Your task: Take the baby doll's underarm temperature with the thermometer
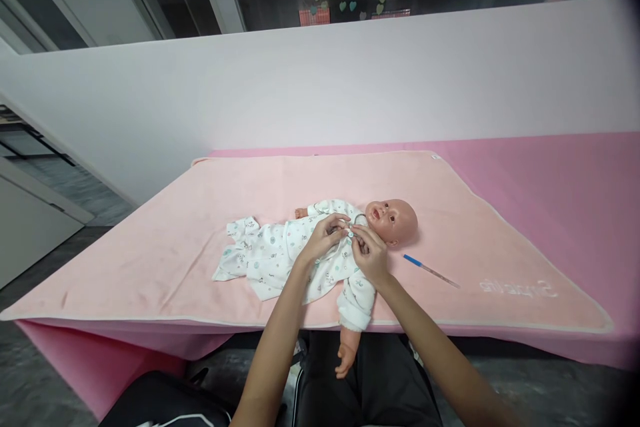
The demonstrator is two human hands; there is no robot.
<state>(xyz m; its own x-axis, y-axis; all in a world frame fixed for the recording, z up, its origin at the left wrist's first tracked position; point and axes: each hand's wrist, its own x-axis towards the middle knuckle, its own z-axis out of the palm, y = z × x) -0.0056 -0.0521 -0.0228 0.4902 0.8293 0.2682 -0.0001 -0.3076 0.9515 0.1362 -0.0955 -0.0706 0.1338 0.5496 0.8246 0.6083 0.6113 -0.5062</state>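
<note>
- Head view: a baby doll (350, 240) is lying on its back on a pale pink blanket (150, 240) that is covering the table (575, 194), head pointing right, one arm hanging over the near edge
- The left hand (325, 238) and right hand (369, 252) are meeting at the doll's chest just below the neck, fingertips of both pinching closed on the front of the white printed bodysuit (273, 255) around what looks like a small snap; the fastener itself is too small to make out
- The bodysuit is looking like thin, soft, light cloth that is bunching easily, so pinching it right beside the fastener seems the surest hold; the doll's head is looking hard and smooth, its limbs loose, best steadied at the torso
- A thin thermometer (430, 270) with a blue end is lying on the blanket near the doll's head, apart from both hands
</note>
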